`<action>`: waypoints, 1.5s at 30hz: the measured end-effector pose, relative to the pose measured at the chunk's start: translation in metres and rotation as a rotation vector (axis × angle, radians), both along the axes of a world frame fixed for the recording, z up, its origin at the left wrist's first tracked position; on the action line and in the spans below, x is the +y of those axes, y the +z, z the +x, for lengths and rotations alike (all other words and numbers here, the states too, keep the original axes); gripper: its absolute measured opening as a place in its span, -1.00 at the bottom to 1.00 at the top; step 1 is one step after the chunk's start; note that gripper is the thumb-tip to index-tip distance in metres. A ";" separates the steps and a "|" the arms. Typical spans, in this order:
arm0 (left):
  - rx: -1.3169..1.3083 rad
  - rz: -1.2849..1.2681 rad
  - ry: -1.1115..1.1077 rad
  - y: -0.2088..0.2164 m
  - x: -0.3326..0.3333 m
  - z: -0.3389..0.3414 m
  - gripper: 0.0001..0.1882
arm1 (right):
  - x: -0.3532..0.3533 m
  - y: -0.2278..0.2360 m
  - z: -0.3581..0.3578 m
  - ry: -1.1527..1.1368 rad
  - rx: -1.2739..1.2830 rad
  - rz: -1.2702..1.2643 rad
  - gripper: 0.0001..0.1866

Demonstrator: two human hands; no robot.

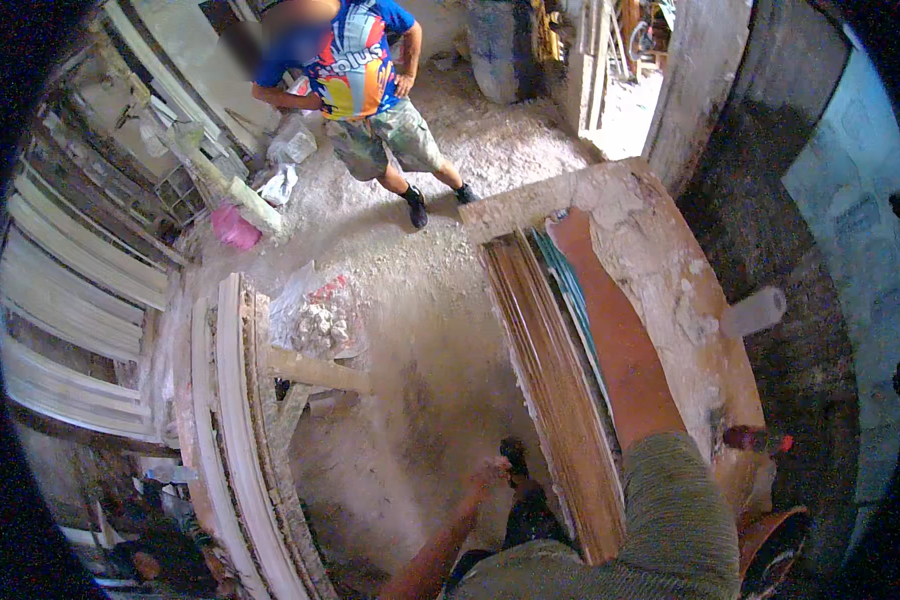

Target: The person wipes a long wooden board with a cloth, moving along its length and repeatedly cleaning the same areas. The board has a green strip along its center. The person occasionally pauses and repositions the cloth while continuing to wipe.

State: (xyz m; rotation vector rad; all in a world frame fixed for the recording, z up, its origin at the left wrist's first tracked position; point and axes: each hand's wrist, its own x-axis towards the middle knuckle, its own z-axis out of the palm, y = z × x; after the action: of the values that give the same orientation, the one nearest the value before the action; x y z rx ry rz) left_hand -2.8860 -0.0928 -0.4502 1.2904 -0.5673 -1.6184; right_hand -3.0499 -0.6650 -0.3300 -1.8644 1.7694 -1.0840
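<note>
A long brown board with a grooved, glossy profile, like a moulding (545, 375), lies along the left side of a dusty worktable (660, 235). Beside it runs a narrow teal strip (567, 280). My right arm stretches over the table, and my right hand (570, 228) is at the far end of this strip, touching or very near it. Its fingers are too small and blurred to read. Down at my left, below table height, my left hand (490, 472) is close to a dark shape (513, 457), perhaps my shoe. The left fingers are not clear either.
Another person (360, 75) stands beyond the table. Long pale mouldings (235, 430) lie on a stand at left, with more on a rack (70, 290). A plastic bag of white lumps (315, 325) sits on the powdery floor. A translucent bottle (755, 312) is at the table's right edge.
</note>
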 end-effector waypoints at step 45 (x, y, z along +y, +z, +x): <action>0.188 0.100 -0.831 0.052 0.619 -0.550 -0.35 | 1.596 -0.015 -0.731 -0.830 0.286 0.596 -0.70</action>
State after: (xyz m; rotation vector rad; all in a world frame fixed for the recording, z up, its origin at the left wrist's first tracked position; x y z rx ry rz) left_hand -3.4364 0.5261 -0.3982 0.9974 -0.9943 -2.4374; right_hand -3.7807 0.9311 -0.3455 -0.9532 2.7516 -0.3904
